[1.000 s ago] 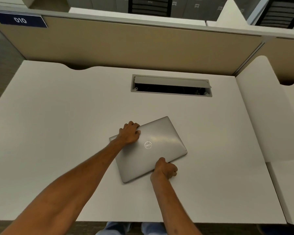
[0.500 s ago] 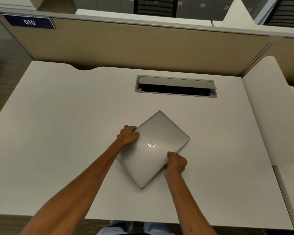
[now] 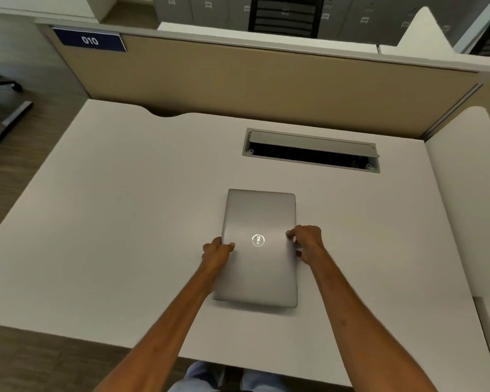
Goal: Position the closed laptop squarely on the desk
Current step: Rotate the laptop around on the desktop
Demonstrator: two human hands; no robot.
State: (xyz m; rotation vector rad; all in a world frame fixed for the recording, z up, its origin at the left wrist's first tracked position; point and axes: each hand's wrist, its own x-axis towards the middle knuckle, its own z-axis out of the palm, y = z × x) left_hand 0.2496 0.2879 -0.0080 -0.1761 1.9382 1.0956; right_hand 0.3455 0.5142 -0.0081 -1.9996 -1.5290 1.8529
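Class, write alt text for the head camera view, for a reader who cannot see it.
Two bare hands grip the long sides of a closed silver laptop lying on a white desk, left hand on its left edge, right hand on its right. Its short edge points toward an open cable tray and a tan partition labelled 010.
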